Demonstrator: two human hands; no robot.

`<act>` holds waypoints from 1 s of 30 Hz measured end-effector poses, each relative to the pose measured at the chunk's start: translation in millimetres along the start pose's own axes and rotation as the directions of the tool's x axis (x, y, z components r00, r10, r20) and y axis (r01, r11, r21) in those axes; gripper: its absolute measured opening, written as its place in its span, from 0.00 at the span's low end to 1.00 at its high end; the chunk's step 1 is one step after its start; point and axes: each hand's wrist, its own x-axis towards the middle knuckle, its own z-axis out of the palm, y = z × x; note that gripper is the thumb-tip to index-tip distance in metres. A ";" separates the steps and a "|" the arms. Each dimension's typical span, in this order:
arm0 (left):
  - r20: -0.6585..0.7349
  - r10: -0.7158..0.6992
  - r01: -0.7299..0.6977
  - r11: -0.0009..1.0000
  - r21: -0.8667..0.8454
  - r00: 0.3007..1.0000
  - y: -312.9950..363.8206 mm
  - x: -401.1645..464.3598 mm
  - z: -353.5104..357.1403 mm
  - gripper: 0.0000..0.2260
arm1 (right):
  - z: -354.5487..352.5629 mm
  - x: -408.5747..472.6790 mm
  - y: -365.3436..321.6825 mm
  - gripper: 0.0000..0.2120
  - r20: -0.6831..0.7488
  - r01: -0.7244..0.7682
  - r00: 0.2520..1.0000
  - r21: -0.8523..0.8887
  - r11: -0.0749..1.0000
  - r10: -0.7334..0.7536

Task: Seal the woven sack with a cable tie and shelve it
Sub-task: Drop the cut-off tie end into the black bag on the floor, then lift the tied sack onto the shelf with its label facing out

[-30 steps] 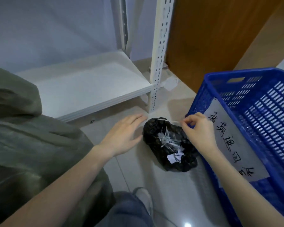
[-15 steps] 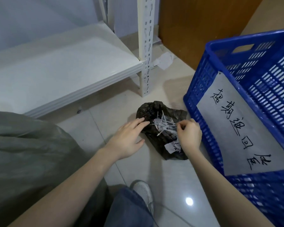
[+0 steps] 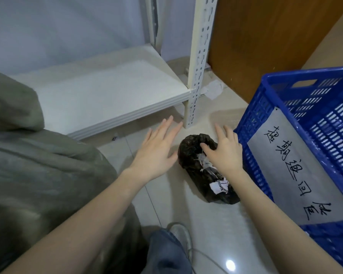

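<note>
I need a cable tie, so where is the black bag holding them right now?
In the head view the black bag lies on the floor right of centre, against the blue crate, just in front of the shelf post, under the right hand.

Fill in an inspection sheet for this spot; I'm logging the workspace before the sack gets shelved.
Surface: glossy beige tiled floor, bare white metal shelf board.
Job's things: olive-grey woven sack at left; white cable ties inside crumpled black plastic bag.
Clutter: crumpled white paper behind the shelf post.
Hands: left hand open, hovering beside the bag; right hand spread on the bag.
Cables: thin pale cord near the shoe.
Surroundings: blue plastic crate with handwritten label, brown wooden panel.
</note>
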 end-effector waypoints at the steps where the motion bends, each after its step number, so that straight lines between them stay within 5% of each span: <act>1: -0.044 -0.004 0.004 1.000 0.003 0.999 0.6 -1.9 -14.7 0.32 | -11.6 0.5 -14.9 0.32 -0.019 0.040 0.999 0.015 0.999 -0.039; 15: -0.465 -0.081 0.116 0.992 0.048 0.882 -23.8 -106.1 -203.0 0.32 | -142.4 -50.4 -226.6 0.33 -0.227 0.480 0.871 0.208 0.853 -0.435; 30: -0.677 -0.259 0.173 0.966 -0.194 0.689 -116.5 -243.6 -254.3 0.26 | -96.7 -131.3 -377.1 0.31 -0.169 0.641 0.756 0.385 0.664 -0.632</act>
